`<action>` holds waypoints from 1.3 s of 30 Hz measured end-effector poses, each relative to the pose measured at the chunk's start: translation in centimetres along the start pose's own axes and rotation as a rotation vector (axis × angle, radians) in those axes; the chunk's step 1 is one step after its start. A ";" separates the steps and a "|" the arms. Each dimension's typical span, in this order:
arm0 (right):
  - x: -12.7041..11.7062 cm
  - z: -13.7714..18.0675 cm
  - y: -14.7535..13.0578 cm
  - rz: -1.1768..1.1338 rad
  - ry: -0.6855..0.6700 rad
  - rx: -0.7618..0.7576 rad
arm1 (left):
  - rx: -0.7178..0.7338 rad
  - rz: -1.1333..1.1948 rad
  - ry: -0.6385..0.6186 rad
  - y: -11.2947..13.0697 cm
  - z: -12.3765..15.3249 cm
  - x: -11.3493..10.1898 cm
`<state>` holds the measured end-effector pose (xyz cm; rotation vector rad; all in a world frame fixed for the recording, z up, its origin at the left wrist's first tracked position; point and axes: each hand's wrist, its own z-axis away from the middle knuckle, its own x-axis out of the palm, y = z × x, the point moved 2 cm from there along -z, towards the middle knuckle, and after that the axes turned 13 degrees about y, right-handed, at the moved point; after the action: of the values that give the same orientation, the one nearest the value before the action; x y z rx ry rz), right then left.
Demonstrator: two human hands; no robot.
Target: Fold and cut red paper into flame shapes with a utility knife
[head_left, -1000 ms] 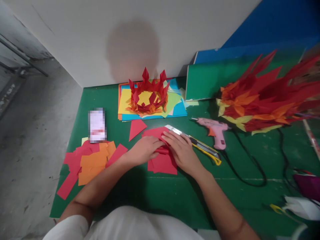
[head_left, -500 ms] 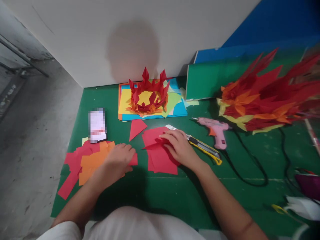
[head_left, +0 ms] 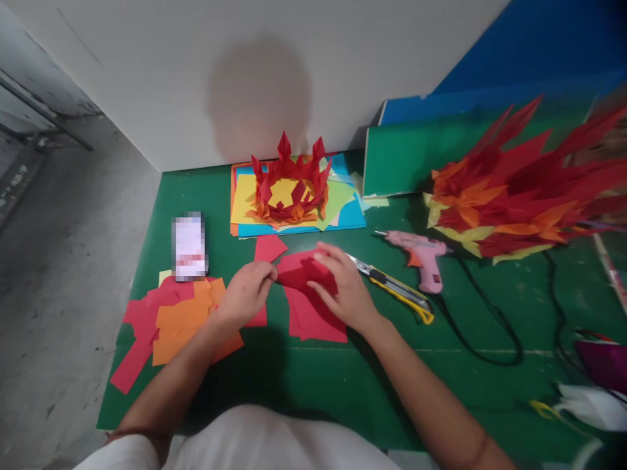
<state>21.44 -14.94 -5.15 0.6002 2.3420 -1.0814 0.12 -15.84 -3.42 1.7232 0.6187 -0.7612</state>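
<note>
My left hand (head_left: 247,292) pinches the left corner of a red paper sheet (head_left: 300,269), fingers closed. At its right end, my right hand (head_left: 347,288) holds the same sheet between thumb and fingers. The sheet is lifted and looks bent above a stack of red paper (head_left: 321,321) lying on the green table. A folded red paper piece (head_left: 269,247) lies just beyond my left hand. Under my left wrist, orange paper pieces (head_left: 179,316) overlap red ones. A yellow-and-black utility knife (head_left: 399,292) rests just right of my right hand.
A phone (head_left: 190,248) lies at the left. Behind, a red-orange paper crown (head_left: 292,212) sits on coloured sheets (head_left: 243,202). To the right are a pink glue gun (head_left: 425,258) with a black cord (head_left: 484,356) and a large red-orange paper piece (head_left: 529,176).
My left hand has moved right and up from the loose paper pieces to the red sheet's corner. The sheet is now raised off the stack between both hands.
</note>
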 end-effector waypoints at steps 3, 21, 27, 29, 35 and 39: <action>-0.7 0.0 0.3 0.096 -0.002 0.044 | -0.080 -0.036 0.091 -0.6 -0.3 -1.3; -1.2 2.1 1.4 0.253 -0.383 -0.043 | -0.157 -0.441 -0.030 -1.4 -0.7 -2.0; -1.2 1.9 1.3 0.185 -0.368 -0.066 | 0.091 -0.134 0.010 0.8 -1.0 0.5; -1.2 1.9 1.3 0.172 -0.366 -0.067 | 0.154 -0.120 -0.046 1.0 -0.9 1.5; -1.3 1.9 1.0 0.134 -0.344 -0.070 | 0.217 -0.139 -0.154 0.7 -0.5 2.8; -1.6 2.1 0.8 0.089 -0.327 -0.013 | 0.231 -0.085 -0.167 0.8 -0.5 2.9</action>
<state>23.65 -16.40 -5.87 0.4774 2.0202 -1.0367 2.69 -15.50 -4.97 1.8271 0.5072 -1.0593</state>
